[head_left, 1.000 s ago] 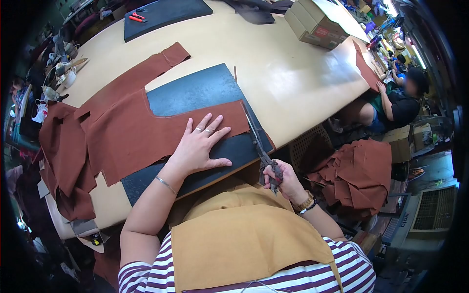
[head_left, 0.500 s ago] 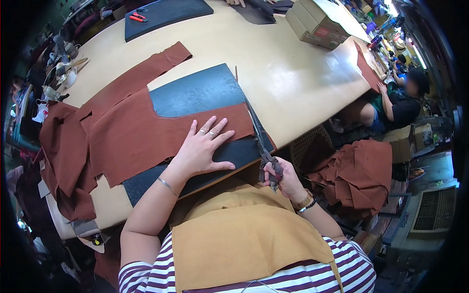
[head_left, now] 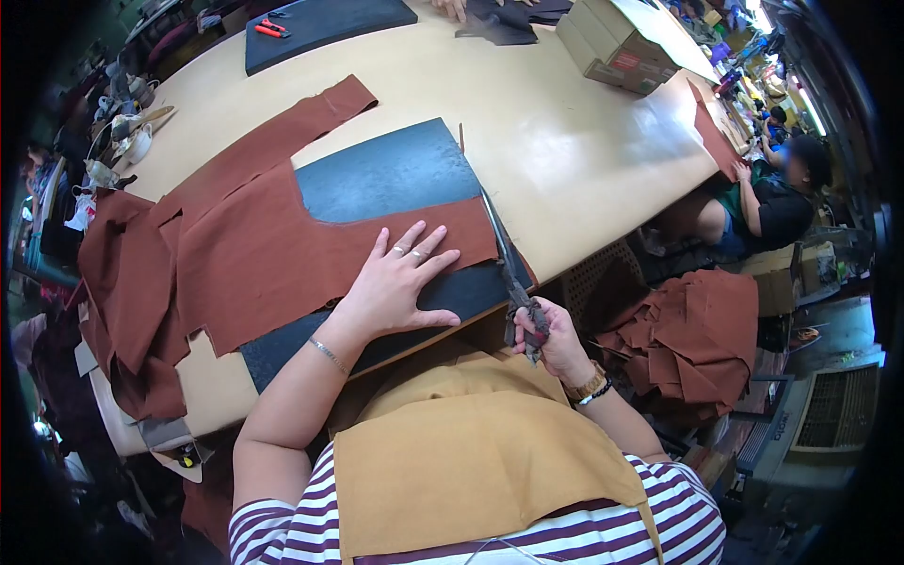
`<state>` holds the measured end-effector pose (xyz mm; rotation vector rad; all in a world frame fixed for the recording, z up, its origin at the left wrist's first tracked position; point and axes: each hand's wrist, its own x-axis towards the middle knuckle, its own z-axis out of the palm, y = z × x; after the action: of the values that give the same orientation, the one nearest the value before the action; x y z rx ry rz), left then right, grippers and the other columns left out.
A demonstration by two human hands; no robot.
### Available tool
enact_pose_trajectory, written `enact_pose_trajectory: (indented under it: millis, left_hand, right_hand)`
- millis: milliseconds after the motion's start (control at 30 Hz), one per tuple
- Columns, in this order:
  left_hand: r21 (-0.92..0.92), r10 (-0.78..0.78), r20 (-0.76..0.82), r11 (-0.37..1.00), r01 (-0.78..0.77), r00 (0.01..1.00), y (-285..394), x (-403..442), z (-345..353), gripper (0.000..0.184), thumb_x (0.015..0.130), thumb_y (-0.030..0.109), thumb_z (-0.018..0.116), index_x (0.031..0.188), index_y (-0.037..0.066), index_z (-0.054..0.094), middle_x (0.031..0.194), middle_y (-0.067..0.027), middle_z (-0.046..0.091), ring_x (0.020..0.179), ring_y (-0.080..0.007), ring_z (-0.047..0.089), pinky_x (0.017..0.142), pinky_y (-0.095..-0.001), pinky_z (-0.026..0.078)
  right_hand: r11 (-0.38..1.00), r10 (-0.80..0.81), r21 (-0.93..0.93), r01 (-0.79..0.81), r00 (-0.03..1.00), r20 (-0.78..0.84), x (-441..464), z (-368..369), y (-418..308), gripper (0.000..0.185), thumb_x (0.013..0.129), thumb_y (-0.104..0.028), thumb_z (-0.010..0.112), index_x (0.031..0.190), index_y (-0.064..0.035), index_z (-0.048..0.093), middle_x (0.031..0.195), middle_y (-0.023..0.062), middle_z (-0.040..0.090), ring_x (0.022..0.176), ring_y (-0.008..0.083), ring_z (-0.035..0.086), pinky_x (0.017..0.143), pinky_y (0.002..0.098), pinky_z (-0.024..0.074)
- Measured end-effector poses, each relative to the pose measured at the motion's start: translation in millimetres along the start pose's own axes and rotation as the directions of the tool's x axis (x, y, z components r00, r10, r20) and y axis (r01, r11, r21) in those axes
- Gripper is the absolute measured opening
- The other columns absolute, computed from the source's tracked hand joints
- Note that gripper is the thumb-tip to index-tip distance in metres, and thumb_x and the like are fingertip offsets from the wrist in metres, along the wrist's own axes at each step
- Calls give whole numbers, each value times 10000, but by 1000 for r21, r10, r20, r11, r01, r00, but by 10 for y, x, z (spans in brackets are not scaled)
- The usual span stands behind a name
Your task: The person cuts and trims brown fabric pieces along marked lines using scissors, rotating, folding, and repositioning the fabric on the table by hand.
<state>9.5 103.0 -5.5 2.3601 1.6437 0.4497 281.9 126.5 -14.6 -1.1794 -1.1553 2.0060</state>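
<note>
On the table [head_left: 584, 151] there's two dark boards [head_left: 381, 169] and one box [head_left: 612, 47]. Left hand [head_left: 403, 282] is splayed wide, palm-down on the cloth [head_left: 254, 245]; right hand [head_left: 557, 347] is clutching one pair of scissors [head_left: 509, 273].

A dark cutting board [head_left: 391, 165] lies at the near edge of a beige worktable [head_left: 584, 141]. Rust-brown fabric [head_left: 254, 254] covers part of the board and spreads beyond its left side; on the board, the left hand [head_left: 400, 282] lies on it, fingers splayed. At the board's right edge, the right hand [head_left: 556, 344] grips scissors [head_left: 509, 268] by wrapped handles, blades alongside the fabric's end. Beyond the board, far right, stands a cardboard box [head_left: 617, 47]; right of the board, a rust-brown fabric heap [head_left: 697, 330].
</note>
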Motion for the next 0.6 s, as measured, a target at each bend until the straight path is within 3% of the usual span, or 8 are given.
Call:
enact_pose_trajectory:
  millis: [67,133,167,233,300,367,500,600]
  left_hand:
    - [-32,-20,-11,999,20,1000,24,-16,-39,829,722,679,614,1359,171,461,1472,-111,356,1382,-335,272,1088,-609,188]
    - [-15,-148,-99,989,147,984,-20,-83,-159,756,771,627,602,1362,179,457,1475,-122,348,1381,-338,273,1092,-603,176]
    - [-9,-215,-140,976,216,967,-52,-137,-230,720,795,602,597,1363,183,455,1476,-127,345,1381,-340,274,1095,-601,170]
    - [91,-504,-228,841,534,833,-210,-324,-363,594,881,503,545,1373,185,441,1497,-150,297,1403,-346,219,1072,-643,140]
    - [86,-748,-282,605,792,601,-508,-599,-310,668,898,548,487,1449,210,316,1536,-177,171,1426,-364,116,1048,-686,124]
    - [185,-819,-232,493,850,525,-679,-799,-266,707,887,571,488,1468,228,276,1545,-179,128,1428,-372,94,1037,-703,123]
    - [238,-678,-186,671,702,711,-645,-719,-240,757,849,592,526,1467,230,283,1548,-174,121,1428,-379,89,1037,-705,119]
    - [218,-326,-32,920,325,945,-579,-451,-207,796,796,628,561,1443,219,341,1534,-186,166,1415,-395,135,1051,-683,133]
  right_hand:
    - [997,-27,71,28,1000,-16,-25,-24,42,124,923,-164,563,884,-46,556,710,37,578,583,109,578,551,244,518]
    - [978,-73,194,74,997,-12,-32,-99,127,152,936,-187,539,887,-43,549,704,44,573,579,128,583,548,258,529]
    - [979,-111,166,116,993,-35,-32,-120,141,262,954,-288,530,897,-33,539,696,52,566,570,145,584,565,286,538]
    - [968,-49,238,77,991,-123,-84,-130,110,352,945,-374,539,909,-24,535,695,55,563,575,141,584,580,313,544]
    - [961,-82,256,105,992,-100,-51,-227,119,463,917,-485,540,919,-22,540,698,51,562,590,141,585,612,339,540]
    - [961,-98,252,115,992,-82,-23,-274,68,479,909,-504,539,921,-26,541,699,48,562,588,141,583,621,343,537]
    - [963,-130,233,134,991,-33,84,-313,-24,466,905,-492,555,911,-26,550,705,50,568,591,140,584,618,334,537]
    - [963,-165,215,162,986,-4,113,-307,-64,460,895,-479,580,901,-20,558,704,54,573,593,143,586,612,326,537]
